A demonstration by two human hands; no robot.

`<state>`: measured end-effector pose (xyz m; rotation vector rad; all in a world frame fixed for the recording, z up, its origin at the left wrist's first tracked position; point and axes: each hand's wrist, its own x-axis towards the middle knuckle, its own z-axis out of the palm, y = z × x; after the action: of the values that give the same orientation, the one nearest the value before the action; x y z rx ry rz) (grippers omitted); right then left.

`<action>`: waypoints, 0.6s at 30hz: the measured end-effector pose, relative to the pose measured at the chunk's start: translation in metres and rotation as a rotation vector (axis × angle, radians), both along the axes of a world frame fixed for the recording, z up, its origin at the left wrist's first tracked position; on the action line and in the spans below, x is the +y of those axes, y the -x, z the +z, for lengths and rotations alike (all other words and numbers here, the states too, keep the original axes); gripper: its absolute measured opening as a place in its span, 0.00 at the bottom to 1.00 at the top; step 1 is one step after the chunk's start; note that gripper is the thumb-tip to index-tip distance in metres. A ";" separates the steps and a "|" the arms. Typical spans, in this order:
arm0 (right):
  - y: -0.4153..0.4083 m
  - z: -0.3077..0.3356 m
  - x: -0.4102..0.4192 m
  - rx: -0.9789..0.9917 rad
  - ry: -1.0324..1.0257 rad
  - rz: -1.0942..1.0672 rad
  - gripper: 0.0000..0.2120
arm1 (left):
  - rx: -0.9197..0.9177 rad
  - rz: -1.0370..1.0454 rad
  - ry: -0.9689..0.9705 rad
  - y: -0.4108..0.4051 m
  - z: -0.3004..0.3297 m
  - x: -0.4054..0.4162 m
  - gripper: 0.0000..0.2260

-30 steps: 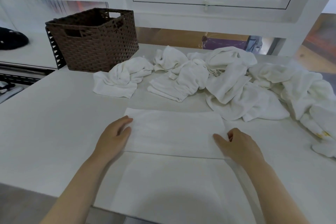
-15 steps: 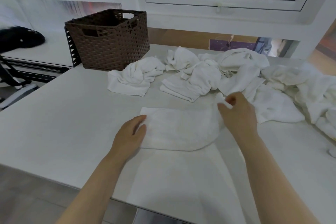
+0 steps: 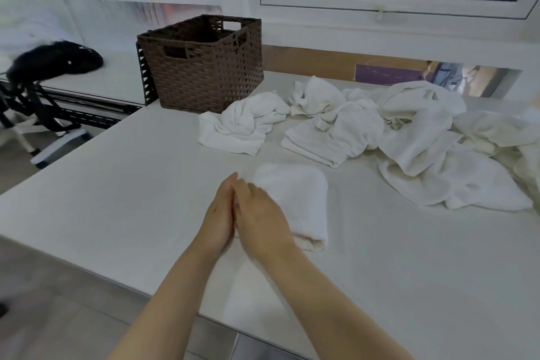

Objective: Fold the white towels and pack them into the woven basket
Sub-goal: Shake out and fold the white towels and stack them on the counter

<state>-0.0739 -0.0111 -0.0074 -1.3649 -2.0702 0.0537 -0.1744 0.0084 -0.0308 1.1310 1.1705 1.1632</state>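
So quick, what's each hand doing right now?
Left hand: open, fingers straight, at the folded towel's left edge.
Right hand: open, lying flat on the towel.

Folded towel (image 3: 295, 199) left edge hidden under both hands; right hand (image 3: 260, 219) fingers blurred. Towel pile (image 3: 438, 140) cut off at right edge.

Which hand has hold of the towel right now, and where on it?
Neither grips it: left hand and right hand lie flat along the folded towel's left edge.
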 end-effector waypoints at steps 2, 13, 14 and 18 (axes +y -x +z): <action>0.000 -0.016 -0.004 -0.007 0.001 0.037 0.22 | -0.040 -0.005 0.030 0.003 0.000 0.000 0.16; -0.049 0.025 -0.009 0.623 0.318 0.142 0.13 | -0.081 0.004 0.096 0.006 0.008 0.003 0.13; -0.060 0.030 -0.005 0.617 0.263 0.078 0.14 | -0.060 0.016 0.103 0.005 0.012 0.004 0.13; -0.102 0.027 0.014 0.162 0.281 -0.082 0.16 | 0.357 -0.045 -0.045 -0.012 0.039 0.013 0.19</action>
<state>0.0281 0.0033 0.0193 -1.5545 -1.9212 0.4202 -0.1623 0.0216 0.0078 1.4326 1.3849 0.9812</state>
